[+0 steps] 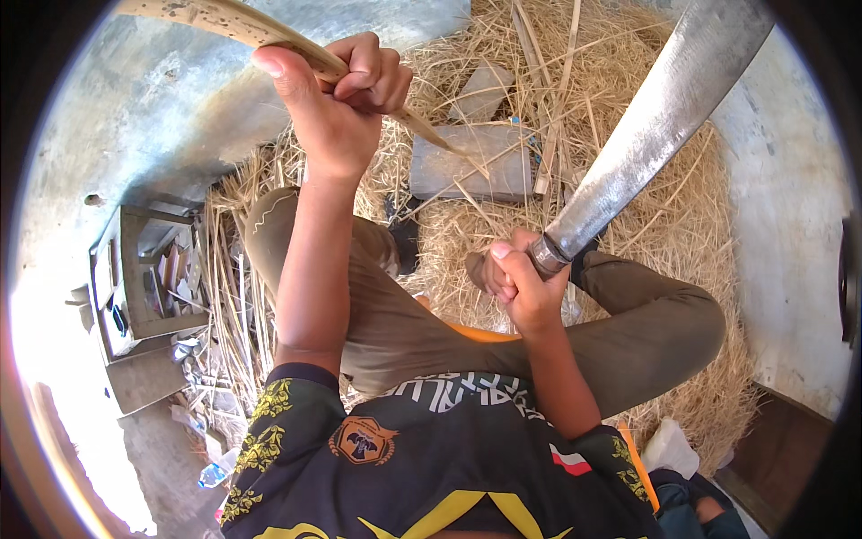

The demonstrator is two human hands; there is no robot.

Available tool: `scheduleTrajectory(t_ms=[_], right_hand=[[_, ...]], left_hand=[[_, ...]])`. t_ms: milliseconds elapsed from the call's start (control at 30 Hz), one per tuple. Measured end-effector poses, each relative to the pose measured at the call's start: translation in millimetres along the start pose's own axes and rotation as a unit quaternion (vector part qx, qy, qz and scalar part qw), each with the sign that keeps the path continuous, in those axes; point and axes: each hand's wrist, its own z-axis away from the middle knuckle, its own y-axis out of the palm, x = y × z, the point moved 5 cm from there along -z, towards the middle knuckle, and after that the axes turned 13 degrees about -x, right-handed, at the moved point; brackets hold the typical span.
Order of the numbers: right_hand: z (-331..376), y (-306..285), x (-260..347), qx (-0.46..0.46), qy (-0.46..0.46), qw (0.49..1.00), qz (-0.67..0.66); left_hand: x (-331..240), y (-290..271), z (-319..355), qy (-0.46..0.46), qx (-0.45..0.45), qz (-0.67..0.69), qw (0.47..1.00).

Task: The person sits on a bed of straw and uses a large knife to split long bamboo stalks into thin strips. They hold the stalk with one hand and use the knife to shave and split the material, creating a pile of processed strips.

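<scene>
My left hand (346, 112) is raised and wrapped round a tan, brown-speckled bamboo stick (229, 22), thumb along its side. The stick slants down to the right and thins to a tip over a grey block (471, 166) on the floor. In my right hand (528, 286), closed on its handle end, is a machete (660, 117) with a broad, worn steel blade. The blade points up to the far right, apart from the stick. My fingers hide most of the machete's handle.
Straw-like shavings (664, 269) cover the floor around my folded legs. Another flat block (482, 92) and long strips (567, 99) lie beyond. A wooden frame or cabinet (135, 274) with scraps and a plastic bottle (217, 469) are at left. Dark blue cloth (691, 503) shows at lower right.
</scene>
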Motion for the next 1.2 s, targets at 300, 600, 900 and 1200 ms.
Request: scheduleTrajectory(t_ms=[300, 600, 900, 1200], right_hand=[[14.7, 19.0, -14.1, 0.215, 0.133, 0.958, -0.135], [16.6, 23.9, -4.8, 0.243, 0.111, 0.955, -0.13], [20.9, 25.0, -9.4, 0.243, 0.087, 0.965, -0.048], [23.0, 29.0, -5.3, 0.226, 0.078, 0.971, -0.02]], left_hand=[[1.1, 7.0, 7.1, -0.028, 0.03, 0.009, 0.999], [2.3, 15.3, 11.3, -0.039, 0.05, 0.005, 0.998], [3.3, 14.2, 9.3, -0.027, 0.075, 0.017, 0.997], [-0.6, 13.9, 11.1, -0.032, 0.071, -0.044, 0.996]])
